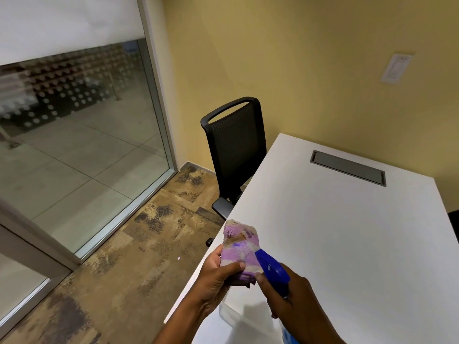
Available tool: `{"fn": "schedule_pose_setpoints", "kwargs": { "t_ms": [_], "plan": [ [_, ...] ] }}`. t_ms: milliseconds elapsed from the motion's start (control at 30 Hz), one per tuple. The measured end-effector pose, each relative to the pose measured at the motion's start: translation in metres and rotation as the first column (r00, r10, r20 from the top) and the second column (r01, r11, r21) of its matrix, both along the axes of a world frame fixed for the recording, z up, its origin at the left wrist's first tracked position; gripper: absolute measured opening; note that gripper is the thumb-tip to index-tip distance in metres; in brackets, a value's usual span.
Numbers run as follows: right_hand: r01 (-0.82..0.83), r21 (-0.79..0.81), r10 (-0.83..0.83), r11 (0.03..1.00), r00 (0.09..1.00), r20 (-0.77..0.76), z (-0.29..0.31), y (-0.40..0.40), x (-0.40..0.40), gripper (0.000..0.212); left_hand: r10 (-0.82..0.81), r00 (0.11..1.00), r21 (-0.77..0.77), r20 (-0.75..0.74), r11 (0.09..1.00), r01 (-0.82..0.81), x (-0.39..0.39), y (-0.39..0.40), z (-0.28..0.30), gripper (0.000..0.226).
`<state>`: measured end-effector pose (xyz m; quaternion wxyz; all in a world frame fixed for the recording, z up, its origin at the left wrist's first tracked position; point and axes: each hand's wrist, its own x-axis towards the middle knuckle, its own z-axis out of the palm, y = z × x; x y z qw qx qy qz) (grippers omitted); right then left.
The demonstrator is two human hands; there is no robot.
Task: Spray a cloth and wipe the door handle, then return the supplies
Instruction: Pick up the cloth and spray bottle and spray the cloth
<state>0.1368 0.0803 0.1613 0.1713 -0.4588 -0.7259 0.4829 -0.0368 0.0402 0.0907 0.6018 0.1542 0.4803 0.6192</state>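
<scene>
1. Over the near left corner of the white counter (347, 232), both hands meet above its edge.
2. The left hand (218, 281) has its grip closed around a bunched cloth (239, 249), purple and off-white with some brownish marks; the thumb lies across the cloth's lower part and the fingers wrap behind it.
3. The cloth stands upright out of that fist, its upper end free above the counter's edge.
4. The right hand (293, 299) has its grip closed on a spray bottle (273, 268) with a blue trigger head; the nozzle points at the cloth and sits right against it.
5. The forefinger of the right hand lies in front of the head, at the trigger; whether it is squeezed I cannot tell.
6. Only a bit of the bottle's blue-labelled body shows, at the bottom edge under the right wrist.
7. A grey cable hatch (347, 167) is set into the far part of the counter.
8. A black mesh office chair (236, 147) is pushed in at the counter's far left side.
9. To the left stands a glass partition (82, 135) with a dotted band, above patterned brown carpet (139, 244).
10. A white wall plate (396, 68) sits on the yellow wall.
</scene>
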Motion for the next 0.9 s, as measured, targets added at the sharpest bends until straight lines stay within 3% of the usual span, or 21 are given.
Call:
{"fn": "schedule_pose_setpoints", "kwargs": {
  "t_ms": [267, 367, 500, 733, 867, 900],
  "plan": [
    [0.040, 0.036, -0.041, 0.999, 0.999, 0.031, -0.005, -0.001, 0.003, 0.036, -0.020, 1.000, -0.042, -0.022, 0.999, 0.019, 0.009, 0.000, -0.002, 0.065],
    [0.050, 0.030, -0.050, 0.998, 0.999, -0.002, -0.004, -0.002, 0.006, 0.043, -0.017, 0.999, -0.058, -0.029, 0.998, 0.016, 0.011, 0.000, -0.001, 0.066],
    [0.086, 0.029, -0.084, 0.996, 0.995, -0.050, -0.010, -0.003, 0.014, 0.034, -0.020, 1.000, -0.063, -0.021, 0.998, 0.018, 0.013, 0.000, -0.001, 0.066],
    [0.152, -0.030, -0.155, 0.988, 0.969, -0.194, -0.021, 0.001, 0.043, 0.046, -0.035, 0.999, -0.056, 0.007, 0.998, 0.035, 0.017, 0.001, -0.006, 0.063],
    [0.192, -0.081, -0.207, 0.978, 0.935, -0.287, -0.024, 0.004, 0.065, 0.066, -0.049, 0.999, -0.046, 0.009, 0.998, 0.049, 0.020, 0.001, -0.009, 0.062],
    [0.206, -0.084, -0.222, 0.975, 0.928, -0.299, -0.025, 0.005, 0.072, 0.062, -0.051, 0.999, -0.039, 0.014, 0.998, 0.052, 0.021, 0.001, -0.011, 0.063]
  ]
}}
